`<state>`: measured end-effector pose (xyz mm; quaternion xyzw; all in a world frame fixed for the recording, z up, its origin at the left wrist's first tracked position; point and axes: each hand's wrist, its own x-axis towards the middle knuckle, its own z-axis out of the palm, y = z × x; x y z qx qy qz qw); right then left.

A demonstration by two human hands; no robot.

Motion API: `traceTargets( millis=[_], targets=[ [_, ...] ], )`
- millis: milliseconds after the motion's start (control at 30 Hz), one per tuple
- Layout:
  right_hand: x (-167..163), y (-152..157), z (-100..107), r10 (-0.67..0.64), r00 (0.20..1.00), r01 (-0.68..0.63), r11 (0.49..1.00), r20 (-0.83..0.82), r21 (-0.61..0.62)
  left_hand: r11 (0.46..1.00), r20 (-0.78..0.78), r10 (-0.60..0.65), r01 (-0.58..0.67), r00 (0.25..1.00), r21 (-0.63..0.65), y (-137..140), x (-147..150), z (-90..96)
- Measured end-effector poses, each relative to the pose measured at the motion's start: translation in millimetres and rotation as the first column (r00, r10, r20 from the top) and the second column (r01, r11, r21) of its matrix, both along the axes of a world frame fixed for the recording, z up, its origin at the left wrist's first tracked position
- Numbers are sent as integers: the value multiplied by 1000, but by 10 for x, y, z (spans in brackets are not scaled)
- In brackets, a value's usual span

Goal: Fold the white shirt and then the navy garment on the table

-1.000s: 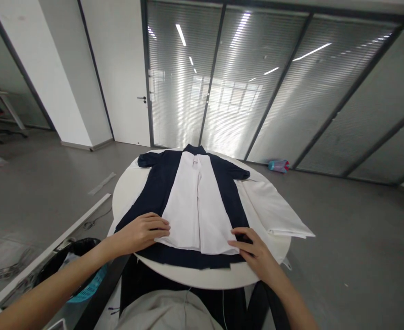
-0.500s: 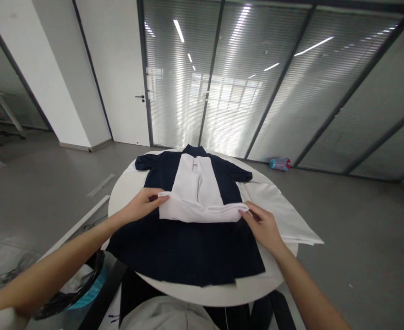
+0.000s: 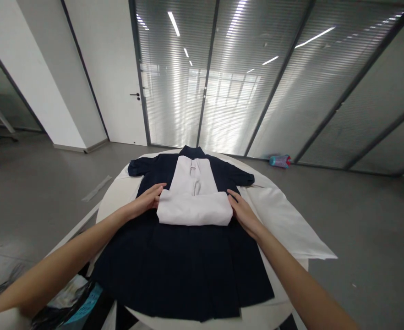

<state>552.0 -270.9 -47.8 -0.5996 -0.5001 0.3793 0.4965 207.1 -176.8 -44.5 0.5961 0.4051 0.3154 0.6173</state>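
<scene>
A white garment (image 3: 195, 210) lies over the chest and waist of a navy short-sleeved garment (image 3: 188, 266) with a stand collar. Its lower part is folded up into a thick band, while two narrower panels reach toward the collar. At the band's left end is my left hand (image 3: 147, 199), fingers stretched out along the side and touching the cloth; its thumb is partly hidden. My right hand (image 3: 243, 211) rests against the band's right end with its fingers apart. Both garments are spread on a round white table (image 3: 114, 197).
More white cloth (image 3: 281, 215) lies under the navy garment and hangs past the table's right edge. A blue basket (image 3: 85, 305) with a black bag liner stands on the floor at lower left. By the glass partition lies a blue and red cylindrical object (image 3: 280, 161).
My hands have let go of the pinched corners of the white fold and moved to its sides. The band is now laid flatter and its right end sits further left.
</scene>
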Motion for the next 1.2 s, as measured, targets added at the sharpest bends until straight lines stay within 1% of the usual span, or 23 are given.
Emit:
traceTargets(
  millis=[67,133,167,267,333,433,467,500,600,633,667,733,767,833,867,900,933,967,1000,1033,1133,1167,1200],
  targets=[
    [-14,-155,55,114,992,-116,993,-50,-37,993,-35,-84,87,996,85,-153,-85,24],
    [-32,-288,99,189,982,-190,981,-20,-38,964,-108,-147,167,983,208,-301,-133,41],
    [-37,-340,112,211,977,-211,977,6,-25,943,-140,-149,183,979,278,-364,-142,46],
    [-29,-439,117,289,957,-289,957,40,-1,863,-187,-96,175,978,474,-498,-132,57],
    [-8,-478,108,320,946,-321,947,57,11,823,-210,-83,186,974,537,-547,-129,55],
    [16,-581,78,272,948,-285,957,166,58,764,-286,-69,235,956,601,-612,-188,-13],
    [20,-644,56,245,946,-265,962,210,72,730,-317,-53,254,947,635,-644,-230,-58],
    [24,-725,23,220,945,-246,966,243,82,684,-346,-35,275,938,676,-683,-281,-113],
    [48,-1044,-138,178,950,-206,974,257,89,527,-404,11,338,915,780,-837,-451,-274],
    [67,-1155,-202,169,951,-198,976,259,91,486,-424,2,369,906,792,-890,-496,-303],
    [92,-1256,-261,159,948,-192,977,277,94,456,-451,-27,413,892,788,-938,-528,-312],
    [153,-1401,-339,138,915,-197,973,380,121,426,-530,-91,514,843,745,-1001,-547,-266],
    [183,-1438,-350,132,878,-217,967,461,136,412,-571,-110,560,814,719,-1014,-534,-219],
    [229,-1446,-322,133,763,-299,940,632,164,361,-647,-104,635,756,683,-1009,-481,-111],
    [239,-1426,-291,140,698,-352,921,702,167,322,-678,-87,664,730,675,-997,-448,-64],
    [239,-1401,-256,144,640,-405,898,755,172,271,-704,-78,694,706,667,-984,-416,-27],
    [229,-1377,-225,150,597,-454,873,788,178,219,-724,-76,720,685,658,-972,-388,-4],
    [211,-1361,-201,153,577,-488,852,803,189,175,-741,-76,741,667,649,-963,-367,6],
    [188,-1357,-189,157,579,-503,841,800,199,146,-753,-74,754,653,640,-959,-353,5],
    [160,-1366,-188,158,604,-496,842,781,213,130,-760,-70,761,647,636,-960,-346,-4],
    [67,-1473,-228,160,728,-408,883,666,234,118,-773,-50,772,632,624,-984,-356,-38],
    [37,-1526,-242,175,749,-397,891,639,222,115,-776,-46,775,630,622,-997,-363,-42],
    [8,-1582,-250,204,748,-413,888,632,202,112,-776,-46,776,629,621,-1012,-370,-40]
  ],
)
